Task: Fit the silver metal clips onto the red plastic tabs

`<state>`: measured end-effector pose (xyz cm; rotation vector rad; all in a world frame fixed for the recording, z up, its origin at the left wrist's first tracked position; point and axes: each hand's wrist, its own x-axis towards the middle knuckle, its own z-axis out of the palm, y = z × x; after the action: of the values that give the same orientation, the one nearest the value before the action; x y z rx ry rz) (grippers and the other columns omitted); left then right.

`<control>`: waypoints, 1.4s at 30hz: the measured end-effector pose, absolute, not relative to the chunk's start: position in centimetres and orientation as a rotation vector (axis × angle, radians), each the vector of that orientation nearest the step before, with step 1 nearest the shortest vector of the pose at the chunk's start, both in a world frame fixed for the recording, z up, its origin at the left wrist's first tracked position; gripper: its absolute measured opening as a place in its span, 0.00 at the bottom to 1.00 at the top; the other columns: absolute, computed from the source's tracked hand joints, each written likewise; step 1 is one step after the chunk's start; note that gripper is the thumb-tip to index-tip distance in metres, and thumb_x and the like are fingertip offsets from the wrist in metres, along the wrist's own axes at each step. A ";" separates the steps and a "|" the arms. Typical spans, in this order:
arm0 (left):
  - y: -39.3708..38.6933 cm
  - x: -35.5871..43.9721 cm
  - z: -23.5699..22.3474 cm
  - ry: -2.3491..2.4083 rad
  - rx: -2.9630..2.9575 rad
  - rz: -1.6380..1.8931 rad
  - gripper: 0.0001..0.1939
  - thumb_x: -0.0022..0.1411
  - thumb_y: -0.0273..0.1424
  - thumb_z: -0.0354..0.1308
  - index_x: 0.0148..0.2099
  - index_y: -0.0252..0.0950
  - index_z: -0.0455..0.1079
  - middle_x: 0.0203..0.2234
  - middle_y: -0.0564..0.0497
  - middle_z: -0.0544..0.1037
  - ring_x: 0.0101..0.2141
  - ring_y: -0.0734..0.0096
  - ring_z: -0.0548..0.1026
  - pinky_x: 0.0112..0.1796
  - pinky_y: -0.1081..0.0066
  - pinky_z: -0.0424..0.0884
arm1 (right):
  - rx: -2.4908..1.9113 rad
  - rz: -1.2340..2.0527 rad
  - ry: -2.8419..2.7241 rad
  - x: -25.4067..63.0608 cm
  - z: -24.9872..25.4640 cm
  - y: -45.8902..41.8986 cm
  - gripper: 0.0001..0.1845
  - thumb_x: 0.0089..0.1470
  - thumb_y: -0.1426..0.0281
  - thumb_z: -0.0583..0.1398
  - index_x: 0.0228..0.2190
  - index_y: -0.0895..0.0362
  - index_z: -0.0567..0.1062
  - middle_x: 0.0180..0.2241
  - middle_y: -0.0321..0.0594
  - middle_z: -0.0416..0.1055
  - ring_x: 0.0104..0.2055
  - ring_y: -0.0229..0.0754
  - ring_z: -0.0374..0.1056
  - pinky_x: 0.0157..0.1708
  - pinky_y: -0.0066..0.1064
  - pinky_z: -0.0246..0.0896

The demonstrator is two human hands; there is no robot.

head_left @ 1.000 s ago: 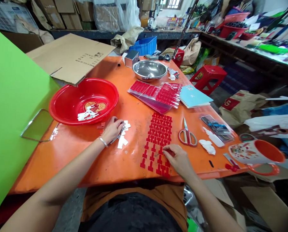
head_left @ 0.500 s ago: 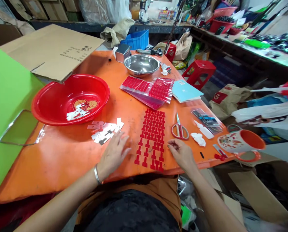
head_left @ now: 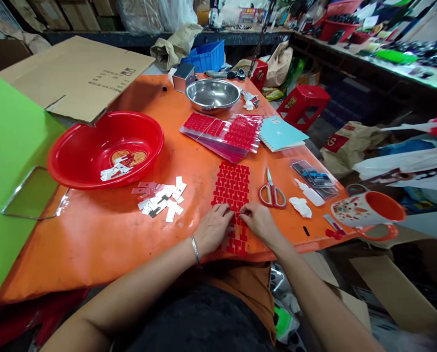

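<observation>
A strip of red T-shaped pieces (head_left: 232,180), likely stickers, lies flat on the orange-covered table, some gone from its near part. Over its lower half rests my left hand (head_left: 214,230), fingers bent and drawn together, the tips at the red pieces. Facing it from the right, my right hand (head_left: 259,221) pinches thumb to forefinger at the strip's right side. Whatever either hand grips is hidden or too small to tell. Left of my hands spreads a loose pile of small white, pink and dark flat pieces (head_left: 163,200). Similar white pieces (head_left: 115,171) lie in a red basin (head_left: 67,168).
Scissors (head_left: 271,191), crumpled tissue (head_left: 301,207) and a mug (head_left: 361,212) lie to the right. Beyond the strip are plastic-covered red sheets (head_left: 225,134), a blue notebook (head_left: 281,133) and a steel bowl (head_left: 213,95). A cardboard box (head_left: 82,73) overhangs the basin.
My left hand has moved right from the white pile onto the red strip. My right hand has shifted slightly left to meet it. More white pieces show in the pile where my hand was.
</observation>
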<state>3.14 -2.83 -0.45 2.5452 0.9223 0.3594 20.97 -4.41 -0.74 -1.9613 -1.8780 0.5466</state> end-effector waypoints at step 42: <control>6.4 -9.2 3.1 1.655 2.328 0.120 0.07 0.60 0.25 0.51 0.37 0.35 0.70 0.36 0.46 0.73 0.38 0.63 0.72 0.39 0.68 0.66 | -1.545 1.127 -0.836 18.3 1.6 -7.8 0.21 0.32 0.59 0.71 0.24 0.57 0.70 0.19 0.32 0.65 0.18 0.32 0.59 0.17 0.25 0.58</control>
<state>-9.19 6.40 3.11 2.3275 1.6555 0.1199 18.26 -7.83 1.60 -1.5453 -0.8362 1.1275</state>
